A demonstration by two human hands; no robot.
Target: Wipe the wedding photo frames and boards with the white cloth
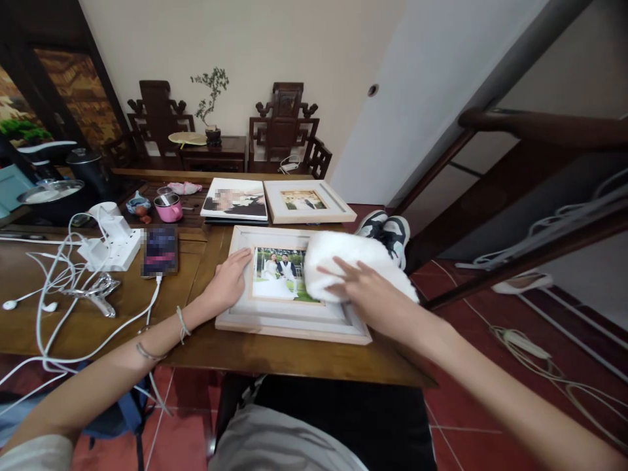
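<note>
A light wooden picture frame lies flat on the table before me, with a photo of two people in wedding clothes at its middle. My left hand rests on the frame's left side, fingers stretched together over the border. A fluffy white cloth covers the frame's right part and hangs past its edge. On top of the cloth lies my right hand, its fingers spread and pressing down. The cloth hides the frame's upper right corner and part of the photo.
Behind the frame lie a photo panel and another framed picture. Leftward are a phone, a power strip, tangled white cables and a pink cup. Black-and-white shoes stand beyond the table's right edge.
</note>
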